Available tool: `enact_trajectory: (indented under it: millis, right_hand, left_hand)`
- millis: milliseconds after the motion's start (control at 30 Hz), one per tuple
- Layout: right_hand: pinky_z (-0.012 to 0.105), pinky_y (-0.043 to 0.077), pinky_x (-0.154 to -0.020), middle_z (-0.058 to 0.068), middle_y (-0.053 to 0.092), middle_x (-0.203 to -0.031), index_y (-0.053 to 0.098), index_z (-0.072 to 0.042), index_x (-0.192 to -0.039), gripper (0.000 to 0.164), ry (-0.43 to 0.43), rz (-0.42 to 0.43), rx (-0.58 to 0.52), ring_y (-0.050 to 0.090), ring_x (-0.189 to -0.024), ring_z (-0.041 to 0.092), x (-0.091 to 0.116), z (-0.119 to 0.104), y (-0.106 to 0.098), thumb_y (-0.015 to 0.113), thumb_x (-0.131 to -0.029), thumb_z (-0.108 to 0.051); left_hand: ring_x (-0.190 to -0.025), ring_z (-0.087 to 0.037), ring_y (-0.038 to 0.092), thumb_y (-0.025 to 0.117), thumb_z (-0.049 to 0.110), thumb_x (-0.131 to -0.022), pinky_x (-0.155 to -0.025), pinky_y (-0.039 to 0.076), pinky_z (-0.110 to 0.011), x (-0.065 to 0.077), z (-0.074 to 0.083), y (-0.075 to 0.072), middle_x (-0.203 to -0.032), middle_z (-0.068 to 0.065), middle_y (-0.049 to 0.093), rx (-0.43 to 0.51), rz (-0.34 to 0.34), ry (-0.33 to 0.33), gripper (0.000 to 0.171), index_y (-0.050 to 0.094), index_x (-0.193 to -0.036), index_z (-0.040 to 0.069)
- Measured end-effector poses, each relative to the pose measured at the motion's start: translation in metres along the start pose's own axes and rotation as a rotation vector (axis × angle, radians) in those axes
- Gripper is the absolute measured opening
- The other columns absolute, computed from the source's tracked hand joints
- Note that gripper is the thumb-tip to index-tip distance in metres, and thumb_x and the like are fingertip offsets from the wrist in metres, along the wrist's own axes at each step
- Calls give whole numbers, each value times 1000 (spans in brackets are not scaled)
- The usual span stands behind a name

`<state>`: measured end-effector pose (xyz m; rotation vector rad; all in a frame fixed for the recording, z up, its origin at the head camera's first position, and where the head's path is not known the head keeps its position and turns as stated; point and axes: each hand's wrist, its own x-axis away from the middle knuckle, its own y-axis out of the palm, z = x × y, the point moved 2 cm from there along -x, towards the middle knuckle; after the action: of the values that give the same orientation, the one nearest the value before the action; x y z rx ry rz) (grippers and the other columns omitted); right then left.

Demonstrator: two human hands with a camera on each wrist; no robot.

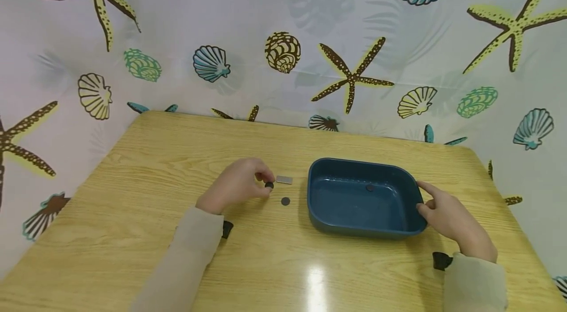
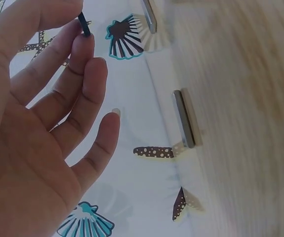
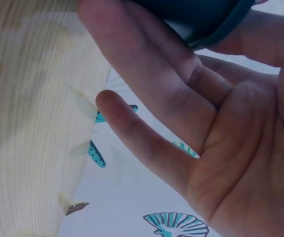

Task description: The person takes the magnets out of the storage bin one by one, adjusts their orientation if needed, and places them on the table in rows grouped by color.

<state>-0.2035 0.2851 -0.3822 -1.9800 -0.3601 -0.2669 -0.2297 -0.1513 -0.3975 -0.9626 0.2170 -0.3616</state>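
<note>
My left hand (image 1: 239, 185) pinches a small dark disc (image 1: 269, 185) between thumb and fingertips, close over the table. In the left wrist view the disc (image 2: 84, 24) shows edge-on, and the other fingers are loosely bent. Just beyond those fingertips lies a flat grey rectangular piece (image 1: 284, 179). A second dark disc (image 1: 285, 201) lies nearer, left of a dark blue rectangular tub (image 1: 312, 203). Inside the tub, towards its back, is another small dark disc (image 1: 369, 187). My right hand (image 1: 449, 211) grips the tub's right rim, with fingers under its wall in the right wrist view.
The light wood table (image 1: 133, 213) reaches back to a white curtain (image 1: 248, 12) printed with shells and starfish. The curtain also hangs along both sides. Each wrist wears a black strap mount (image 1: 441, 261) at the sleeve's end.
</note>
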Motion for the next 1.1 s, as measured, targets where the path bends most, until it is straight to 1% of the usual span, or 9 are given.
enact_trajectory:
  millis: [100, 200, 267, 467, 567, 667, 900, 1033, 1100]
  right_hand:
    - [50, 55, -84, 29, 69, -123, 18, 0, -163, 68, 2, 1, 6, 71, -99, 30, 0, 1, -1, 51, -106, -19]
    - [44, 53, -80, 27, 69, -121, 19, 1, -163, 68, -5, 6, 11, 70, -95, 27, 0, 3, -1, 51, -106, -18]
    - [42, 53, -78, 27, 70, -119, 19, 1, -163, 68, -7, 8, 12, 69, -93, 25, 0, 3, -1, 51, -106, -18]
    - [54, 56, -86, 31, 67, -125, 19, 1, -163, 68, -1, 6, 9, 71, -103, 35, 1, 4, -1, 50, -106, -18]
    - [56, 56, -87, 32, 67, -125, 18, 1, -163, 68, 2, 4, 12, 71, -105, 37, 1, 4, -1, 50, -106, -18]
    - [55, 56, -87, 32, 67, -124, 19, 2, -163, 67, 3, 4, 15, 71, -104, 36, 1, 4, -2, 50, -106, -18]
    - [44, 54, -80, 26, 71, -116, 19, 2, -162, 67, -8, 3, 10, 69, -90, 24, 1, 1, -1, 51, -106, -17]
    - [40, 51, -77, 21, 72, -109, 19, 2, -163, 67, -9, 1, 2, 66, -84, 22, 1, 1, 0, 51, -106, -17]
    - [39, 51, -76, 21, 72, -109, 19, 2, -163, 67, -12, 2, 1, 65, -84, 22, 0, 1, 0, 50, -106, -17]
  left_hand:
    - [-100, -22, 68, 77, 15, -90, -92, 57, -41, 1, -1, 0, -106, -1, 74, 2, -8, 4, 11, 79, -101, 15]
    - [-101, -22, 69, 76, 16, -91, -92, 57, -41, 0, -2, 1, -107, -1, 74, -1, -23, -1, 11, 79, -102, 15]
    - [-100, -21, 68, 76, 16, -91, -91, 57, -40, -1, -3, 2, -108, -2, 74, -1, -35, -9, 12, 80, -103, 15]
    - [-98, -19, 67, 77, 15, -90, -90, 57, -39, -4, -3, 5, -108, -1, 74, -9, -69, -23, 14, 80, -103, 14]
    - [-97, -18, 68, 77, 15, -90, -90, 58, -38, -4, -2, 7, -107, -1, 75, -15, -82, -16, 14, 80, -103, 13]
    - [-95, -17, 68, 77, 14, -90, -88, 58, -37, -5, -2, 9, -105, -1, 75, -15, -88, -11, 14, 80, -103, 12]
    - [-88, -13, 64, 79, 13, -89, -84, 56, -33, -4, -5, 14, -100, 1, 75, -29, -95, -11, 11, 80, -99, 14]
    - [-87, -12, 63, 78, 14, -89, -84, 56, -34, -4, -7, 16, -101, 2, 74, -23, -109, -24, 10, 80, -99, 16]
    - [-88, -12, 64, 78, 14, -89, -84, 56, -34, -3, -7, 17, -102, 2, 74, -21, -117, -26, 10, 80, -99, 16]
